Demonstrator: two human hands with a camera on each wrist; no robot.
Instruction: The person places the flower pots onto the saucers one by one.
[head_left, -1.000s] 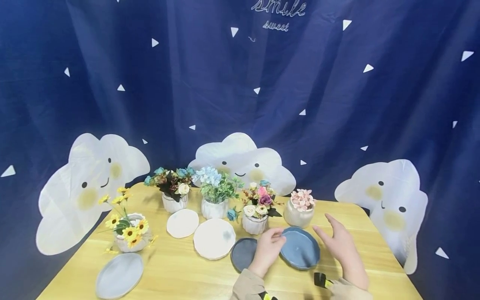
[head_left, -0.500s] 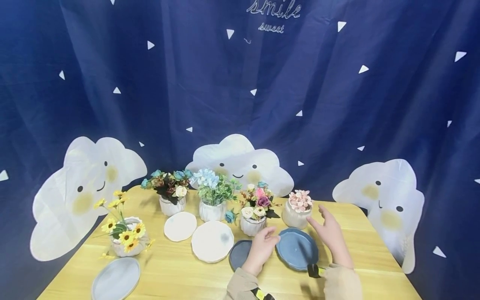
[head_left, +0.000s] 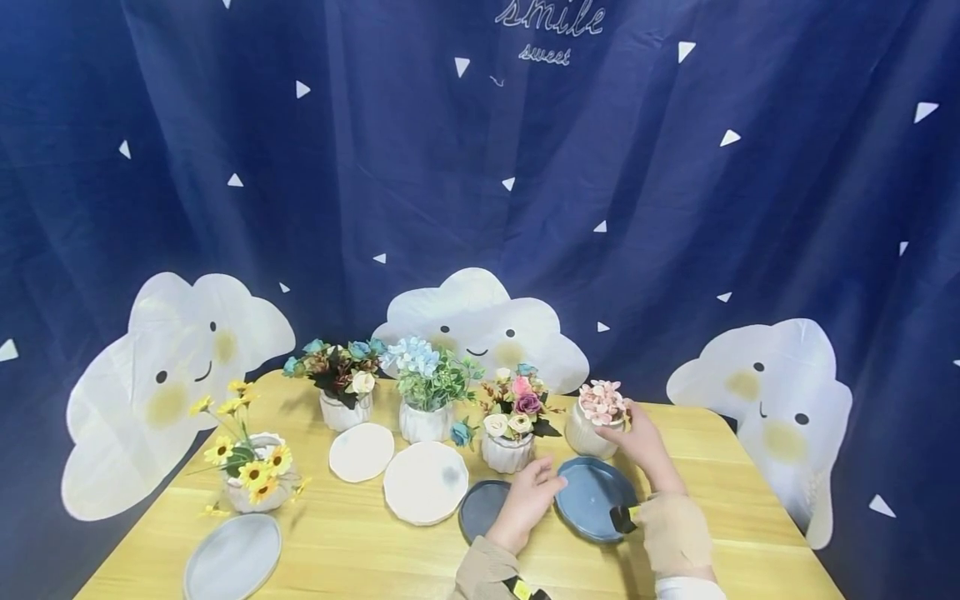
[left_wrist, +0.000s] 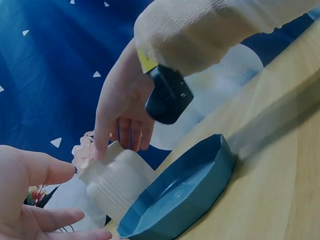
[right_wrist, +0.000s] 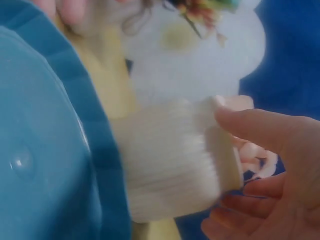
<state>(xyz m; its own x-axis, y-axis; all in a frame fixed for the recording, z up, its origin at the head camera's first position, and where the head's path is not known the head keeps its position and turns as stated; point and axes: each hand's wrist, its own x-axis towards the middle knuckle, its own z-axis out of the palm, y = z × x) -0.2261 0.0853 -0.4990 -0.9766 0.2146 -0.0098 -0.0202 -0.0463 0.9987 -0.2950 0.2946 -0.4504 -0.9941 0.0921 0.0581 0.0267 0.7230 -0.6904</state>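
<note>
At the right back of the table, a cream ribbed flowerpot (head_left: pixel 588 433) holds pink flowers (head_left: pixel 602 402). My right hand (head_left: pixel 643 442) is at its rim, thumb on the near side and fingers round the far side; the right wrist view shows the thumb (right_wrist: pixel 250 122) against the rim. A blue scalloped plate (head_left: pixel 588 500) lies just in front of the pot, under my right wrist. My left hand (head_left: pixel 525 504) hovers with loosely bent fingers at the plate's left rim, holding nothing. Beneath it, a dark round plate (head_left: pixel 476 510) is partly hidden.
White pots of mixed roses (head_left: pixel 507 450), blue flowers (head_left: pixel 425 421) and dark-leaved flowers (head_left: pixel 347 411) line the back. White plates (head_left: pixel 425 483) lie before them. At the left stand a pot of yellow daisies (head_left: pixel 258 483) and a grey plate (head_left: pixel 232 558). A blue curtain (head_left: pixel 480 167) hangs behind.
My right hand has moved left and inward from beside the blue plate onto the flowerpot's rim. My left hand has stayed near the plate's left rim. The view has shifted slightly.
</note>
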